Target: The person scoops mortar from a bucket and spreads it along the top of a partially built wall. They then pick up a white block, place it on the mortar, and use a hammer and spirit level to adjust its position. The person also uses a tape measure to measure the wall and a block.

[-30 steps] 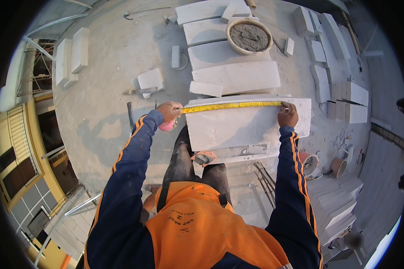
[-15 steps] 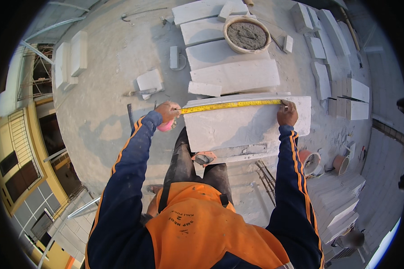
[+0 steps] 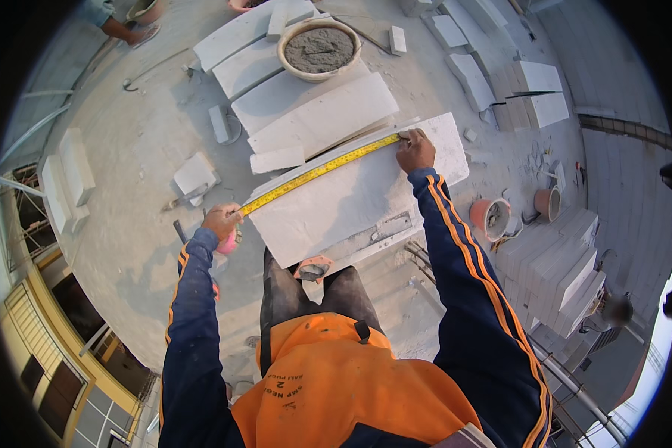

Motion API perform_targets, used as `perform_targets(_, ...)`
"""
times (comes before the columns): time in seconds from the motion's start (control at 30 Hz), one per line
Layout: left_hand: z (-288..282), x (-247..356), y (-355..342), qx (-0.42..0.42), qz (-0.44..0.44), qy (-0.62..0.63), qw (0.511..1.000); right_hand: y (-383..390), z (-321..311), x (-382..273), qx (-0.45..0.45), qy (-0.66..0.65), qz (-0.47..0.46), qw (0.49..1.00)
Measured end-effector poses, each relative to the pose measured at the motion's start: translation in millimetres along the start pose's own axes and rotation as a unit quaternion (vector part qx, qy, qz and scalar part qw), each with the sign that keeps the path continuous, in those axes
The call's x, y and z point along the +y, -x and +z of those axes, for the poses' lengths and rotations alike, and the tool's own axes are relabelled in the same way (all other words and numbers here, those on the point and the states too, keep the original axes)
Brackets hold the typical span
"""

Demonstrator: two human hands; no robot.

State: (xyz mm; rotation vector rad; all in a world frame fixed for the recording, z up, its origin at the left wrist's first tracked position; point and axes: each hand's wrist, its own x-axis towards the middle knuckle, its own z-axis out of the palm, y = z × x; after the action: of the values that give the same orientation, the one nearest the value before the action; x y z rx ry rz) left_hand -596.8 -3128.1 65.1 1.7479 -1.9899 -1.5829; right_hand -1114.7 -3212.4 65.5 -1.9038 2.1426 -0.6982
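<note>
A yellow tape measure [image 3: 322,170] is stretched taut along the far side of a large white block [image 3: 336,200] in front of me. My left hand [image 3: 221,220] is closed around the tape just beyond the block's left end. Below that hand shows a rounded pink piece [image 3: 230,242], which looks like the tape's case, partly hidden by the fingers. My right hand [image 3: 416,151] pinches the tape against the block's top, short of its right end. Near the block's close edge lies a grey trowel-like strip [image 3: 383,228], and an orange-rimmed container [image 3: 313,268] stands by my knees.
Beyond the block lie more white slabs [image 3: 325,112], with a tub of grey mortar [image 3: 319,51] on them. Two buckets [image 3: 490,217] and stacked blocks [image 3: 549,261] stand right. A cut block [image 3: 196,178] lies left. Another person's foot [image 3: 143,36] shows far left.
My view has turned, so the block and tape now slant up to the right and sit farther left. Both hands keep hold of the tape. Another person's foot has come into view.
</note>
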Motion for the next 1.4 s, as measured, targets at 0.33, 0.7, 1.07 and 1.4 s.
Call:
perform_targets(0.33,51.8,5.3,33.2,-0.055,-0.078,0.112,0.989,42.1,-31.6,12.7,-0.073,0.019,0.025,0.997)
perform_targets(0.7,110.4,21.0,81.5,-0.066,-0.079,0.091,0.991,109.6,-56.1,39.6,-0.061,0.013,0.033,0.998)
perform_targets(1.07,145.4,20.2,98.2,-0.267,-0.032,0.035,0.963,238.7,-87.4,95.8,-0.199,0.097,0.140,0.965)
perform_targets(1.4,182.7,108.4,106.1,-0.493,-0.260,0.378,0.740,343.5,-87.0,87.0,-0.098,-0.014,0.255,0.962)
